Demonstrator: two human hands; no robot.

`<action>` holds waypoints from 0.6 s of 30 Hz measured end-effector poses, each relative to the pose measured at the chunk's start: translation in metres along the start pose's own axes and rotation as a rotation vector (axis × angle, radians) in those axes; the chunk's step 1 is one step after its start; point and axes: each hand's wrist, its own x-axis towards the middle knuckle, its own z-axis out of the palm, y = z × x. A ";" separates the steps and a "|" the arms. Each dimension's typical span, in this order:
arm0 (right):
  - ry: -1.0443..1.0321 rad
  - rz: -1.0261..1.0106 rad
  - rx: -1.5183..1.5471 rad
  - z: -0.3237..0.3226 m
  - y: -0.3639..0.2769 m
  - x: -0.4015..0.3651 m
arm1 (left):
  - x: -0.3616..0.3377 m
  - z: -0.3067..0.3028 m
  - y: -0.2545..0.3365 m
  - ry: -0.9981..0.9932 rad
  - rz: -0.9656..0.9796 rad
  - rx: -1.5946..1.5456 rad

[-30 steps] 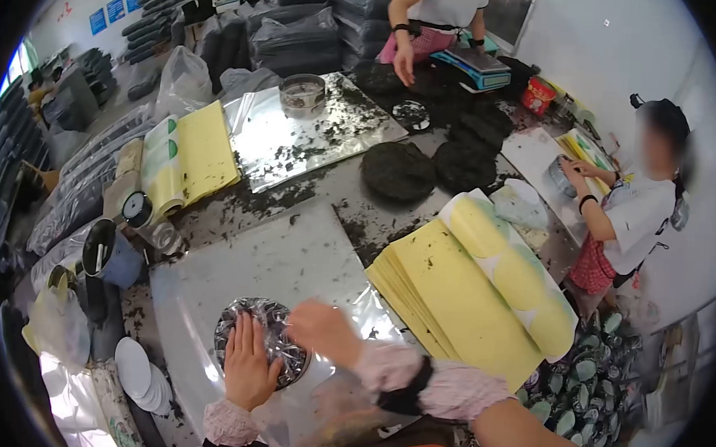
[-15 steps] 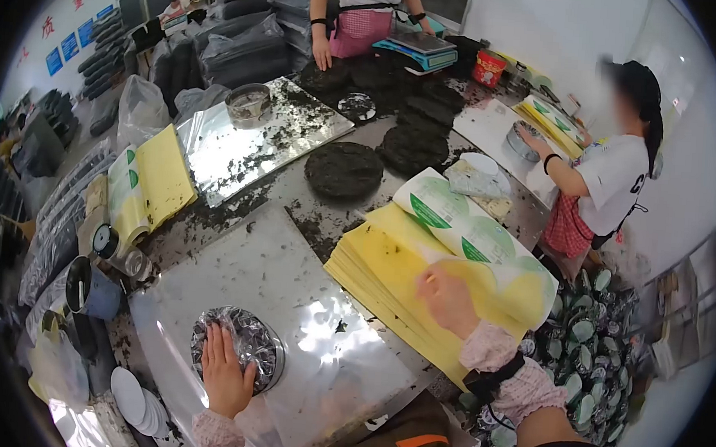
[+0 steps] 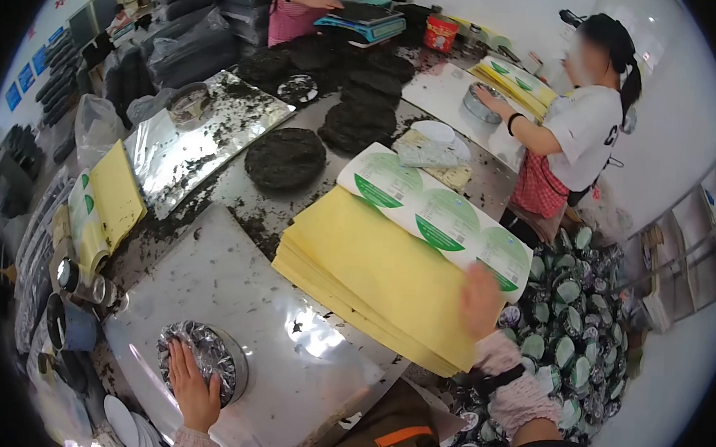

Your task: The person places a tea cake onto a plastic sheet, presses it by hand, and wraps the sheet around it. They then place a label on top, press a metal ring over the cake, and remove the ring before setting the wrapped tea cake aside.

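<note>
My left hand [image 3: 194,384] lies with its fingers stretched over a crinkled, dark, film-wrapped disc [image 3: 194,349] that sits in a round metal ring [image 3: 237,368] on a clear plastic sheet [image 3: 199,271]. At the right edge of a stack of yellow sheets [image 3: 372,265] is my right hand [image 3: 481,301], blurred by motion; its fingertips are too smeared to read. Beside it, a folded-back white sheet with green round prints [image 3: 432,212] runs along the far side of the stack.
Dark round cakes [image 3: 286,158] lie beyond the plastic sheet. Many wrapped discs [image 3: 573,319] are piled at the right. One co-worker [image 3: 584,139] stands at the right, another [image 3: 293,6] at the back by a scale [image 3: 360,23]. Left are a jar [image 3: 84,280] and white discs [image 3: 123,422].
The view has shifted, so most things appear further left. My right hand has moved from over the yellow stack to its right edge. The white printed sheet is folded further back, exposing more yellow.
</note>
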 end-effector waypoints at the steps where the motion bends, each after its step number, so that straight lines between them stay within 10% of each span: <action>1: 0.000 -0.002 -0.188 -0.012 0.033 -0.006 | 0.002 0.002 -0.001 0.007 0.013 0.000; 8: 0.091 0.001 -0.041 -0.017 0.073 -0.028 | 0.001 0.002 0.002 0.011 -0.006 0.025; 12: 0.011 0.540 0.374 -0.024 0.077 -0.017 | 0.003 0.002 0.001 0.034 0.015 0.026; 15: 0.049 -0.062 -0.091 -0.028 0.056 -0.013 | 0.002 0.003 -0.001 0.041 0.013 0.019; 18: 0.055 -0.082 -0.150 -0.003 0.079 -0.033 | 0.000 0.001 0.000 0.047 0.002 -0.016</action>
